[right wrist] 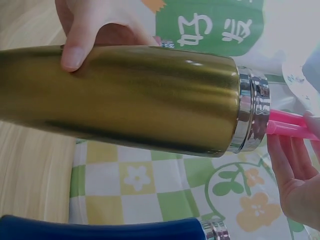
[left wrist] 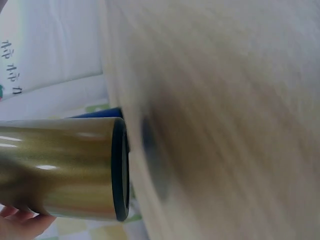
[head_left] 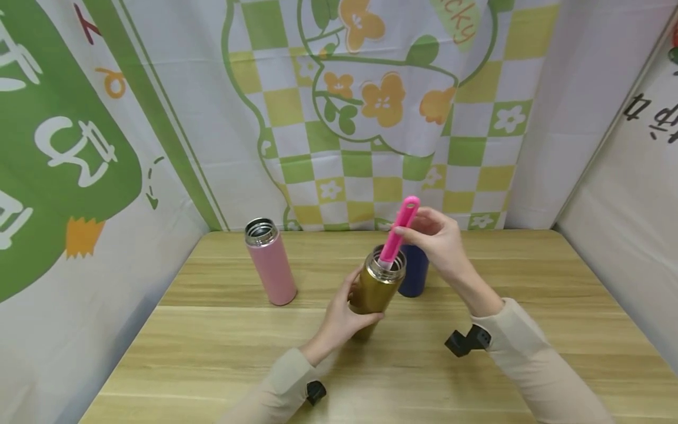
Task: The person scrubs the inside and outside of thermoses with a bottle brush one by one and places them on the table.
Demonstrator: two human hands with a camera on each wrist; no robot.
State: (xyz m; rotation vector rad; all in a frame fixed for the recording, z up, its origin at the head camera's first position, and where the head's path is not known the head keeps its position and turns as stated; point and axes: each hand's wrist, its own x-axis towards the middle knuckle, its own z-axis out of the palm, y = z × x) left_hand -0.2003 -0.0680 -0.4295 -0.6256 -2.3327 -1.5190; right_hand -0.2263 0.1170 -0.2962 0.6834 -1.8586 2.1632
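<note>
The back cloth [head_left: 381,176] shows "cky" [head_left: 464,28], the left cloth [head_left: 63,194] white characters [head_left: 100,144] including "好" [right wrist: 195,29], the right cloth [head_left: 630,194] black characters [head_left: 662,121].

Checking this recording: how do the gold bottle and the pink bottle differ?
The left hand grips the gold bottle; the pink bottle stands untouched on the table. A pink handle sticks out of the gold bottle's mouth; nothing protrudes from the pink bottle's. Both are uncapped, with silvery necks.

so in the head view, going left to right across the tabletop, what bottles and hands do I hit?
pink insulated bottle → left hand → gold insulated bottle → blue insulated bottle → right hand. Pink handle left out: it overlaps the gold and blue bottles' span.
</note>
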